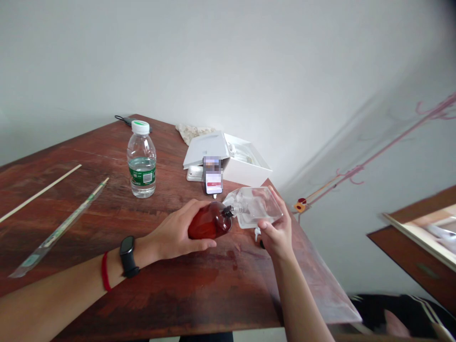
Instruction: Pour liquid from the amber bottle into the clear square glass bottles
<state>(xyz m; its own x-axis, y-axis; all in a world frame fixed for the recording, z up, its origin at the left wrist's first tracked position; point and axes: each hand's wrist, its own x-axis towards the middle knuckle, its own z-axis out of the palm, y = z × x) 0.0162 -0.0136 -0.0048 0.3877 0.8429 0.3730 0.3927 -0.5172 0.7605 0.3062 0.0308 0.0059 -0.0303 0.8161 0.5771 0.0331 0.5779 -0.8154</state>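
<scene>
While the left hand [176, 232] grips a round amber bottle [208, 223], its black neck at the mouth of the square clear bottle [253, 209] gripped by the right hand [280, 237] over the wooden table [199, 299], a phone [213, 184], white box [245, 172] and plastic water bottle [141, 152] stand beyond.

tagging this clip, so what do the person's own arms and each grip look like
The left forearm has no sleeve showing and carries a black fitness band with a dark, rounded oblong face, then a narrow red bracelet nearer the elbow. The left grip shows no glove. The right forearm and right grip are bare, with no sleeve, band or glove in sight.
</scene>
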